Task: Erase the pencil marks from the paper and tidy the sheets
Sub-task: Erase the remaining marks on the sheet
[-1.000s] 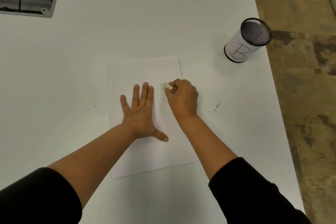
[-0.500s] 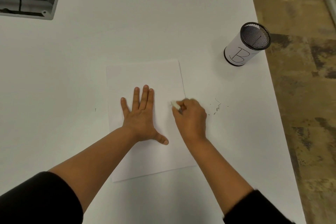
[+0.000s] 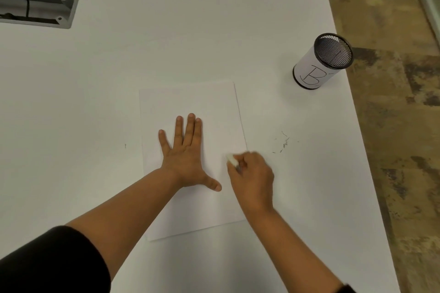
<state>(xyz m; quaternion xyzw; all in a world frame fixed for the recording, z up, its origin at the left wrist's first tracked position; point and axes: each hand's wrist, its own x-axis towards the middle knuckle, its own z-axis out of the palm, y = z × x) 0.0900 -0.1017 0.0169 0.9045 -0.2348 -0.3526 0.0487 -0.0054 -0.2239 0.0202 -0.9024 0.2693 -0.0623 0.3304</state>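
Left hand (image 3: 188, 162) lay flat, fingers spread, pinning the paper (image 3: 190, 107) at table centre. Right hand (image 3: 252, 178) pinched the eraser (image 3: 232, 159) at the sheet's 3 o'clock edge. No marks visible; crumbs (image 3: 282, 143) lay further toward 3 o'clock, so erasing seemed nearly done, tidying pending.

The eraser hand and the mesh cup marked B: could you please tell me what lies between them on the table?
In the head view, only grey eraser crumbs lie on the white table between the right hand and the mesh cup.

The desk (image 3: 190, 31) looks smooth and matt white, the paper (image 3: 190, 102) matt; the cup (image 3: 331, 52) is black metal mesh, paper-wrapped; the floor (image 3: 392, 126) mottled, worn.
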